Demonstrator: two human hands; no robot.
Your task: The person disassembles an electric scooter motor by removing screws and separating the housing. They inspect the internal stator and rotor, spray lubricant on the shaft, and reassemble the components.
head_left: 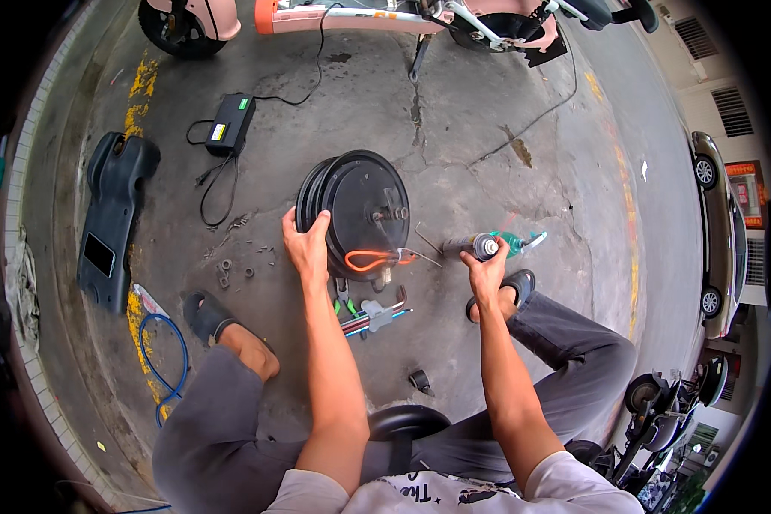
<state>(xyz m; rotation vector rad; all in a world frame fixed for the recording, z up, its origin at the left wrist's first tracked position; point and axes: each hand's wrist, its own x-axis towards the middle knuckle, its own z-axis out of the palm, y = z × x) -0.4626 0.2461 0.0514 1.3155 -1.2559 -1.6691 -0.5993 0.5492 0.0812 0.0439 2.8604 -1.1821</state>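
Observation:
My left hand [307, 244] grips the left edge of an upright black hub motor wheel [351, 184], fingers and thumb around its rim. An orange looped cable [360, 254] hangs at the wheel's lower front, near its axle. My right hand [486, 267] holds a spray can [463, 246] lying nearly sideways, right of the wheel. Close behind the can is a translucent green bottle [511, 242]. A bent metal hex key [428, 242] is between wheel and can. Below the wheel lie green-handled pliers [345, 298] and a set of hex keys [377, 317].
A pink scooter [351, 21] stands ahead, with a charger [230, 124] and cables behind the wheel. At left lie a black plastic cover [111, 223], loose fasteners [248, 272] and a blue hose [182, 360]. A car [720, 231] and motorbikes [660, 411] are at right.

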